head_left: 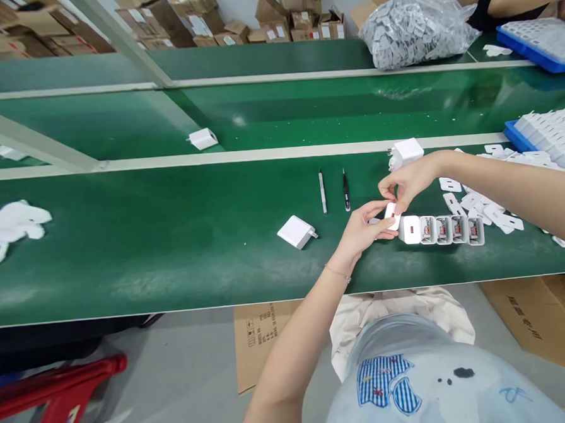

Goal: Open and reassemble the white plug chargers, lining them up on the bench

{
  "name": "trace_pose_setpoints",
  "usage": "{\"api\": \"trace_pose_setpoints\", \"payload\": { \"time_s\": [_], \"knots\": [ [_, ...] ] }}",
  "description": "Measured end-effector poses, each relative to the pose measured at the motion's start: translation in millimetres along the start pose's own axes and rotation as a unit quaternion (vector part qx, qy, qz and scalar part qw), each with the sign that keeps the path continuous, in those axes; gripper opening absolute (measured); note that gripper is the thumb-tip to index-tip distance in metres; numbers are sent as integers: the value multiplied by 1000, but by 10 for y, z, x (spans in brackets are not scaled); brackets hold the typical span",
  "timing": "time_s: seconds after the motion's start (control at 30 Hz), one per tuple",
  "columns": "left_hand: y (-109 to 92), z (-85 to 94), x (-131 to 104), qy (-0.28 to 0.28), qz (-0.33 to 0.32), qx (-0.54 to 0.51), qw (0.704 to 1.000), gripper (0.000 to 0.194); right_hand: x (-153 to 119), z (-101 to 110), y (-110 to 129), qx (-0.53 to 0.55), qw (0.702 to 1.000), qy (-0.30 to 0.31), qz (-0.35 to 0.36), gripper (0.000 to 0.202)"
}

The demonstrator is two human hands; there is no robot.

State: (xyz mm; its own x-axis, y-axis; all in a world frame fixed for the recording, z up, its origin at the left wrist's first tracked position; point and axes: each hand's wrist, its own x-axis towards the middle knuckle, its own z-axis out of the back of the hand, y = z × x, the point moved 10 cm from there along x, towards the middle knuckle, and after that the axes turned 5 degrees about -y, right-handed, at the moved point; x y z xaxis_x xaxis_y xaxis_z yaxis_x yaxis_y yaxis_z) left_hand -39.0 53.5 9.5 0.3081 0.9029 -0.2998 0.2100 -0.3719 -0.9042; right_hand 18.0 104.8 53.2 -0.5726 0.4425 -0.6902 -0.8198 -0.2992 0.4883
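Note:
My left hand [366,225] is closed around a small white charger [393,216] with a red mark in its face, and tilts it above the belt. From the right my right hand [406,183] reaches over, its thumb and fingers pinched on the top end of that same charger. Beside it runs a row of white charger housings. The nearest housing [411,230] has a white face with a red slot. Several others, such as the end housing [475,231], are uncovered and show metal and red parts inside. Loose white cover plates [488,210] lie scattered under my right forearm.
A pen [322,192], black tweezers [346,190] and a white plug charger [297,231] lie on the green belt [170,242]. Another charger [406,151] stands by the pale rail [260,154]. A blue tray [520,137] holds white parts. Beyond sits a bagged heap [415,28].

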Motion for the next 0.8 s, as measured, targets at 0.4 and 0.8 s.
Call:
{"api": "trace_pose_setpoints", "payload": {
  "time_s": [0.4,0.8],
  "knots": [
    [-65,-30,18,52,-84,110,989,48,-9,4,55,-96,995,-19,1,37],
    [-240,-23,-52,46,-91,270,958,55,-29,23,-3,-47,998,-36,12,50]
  ]
}}
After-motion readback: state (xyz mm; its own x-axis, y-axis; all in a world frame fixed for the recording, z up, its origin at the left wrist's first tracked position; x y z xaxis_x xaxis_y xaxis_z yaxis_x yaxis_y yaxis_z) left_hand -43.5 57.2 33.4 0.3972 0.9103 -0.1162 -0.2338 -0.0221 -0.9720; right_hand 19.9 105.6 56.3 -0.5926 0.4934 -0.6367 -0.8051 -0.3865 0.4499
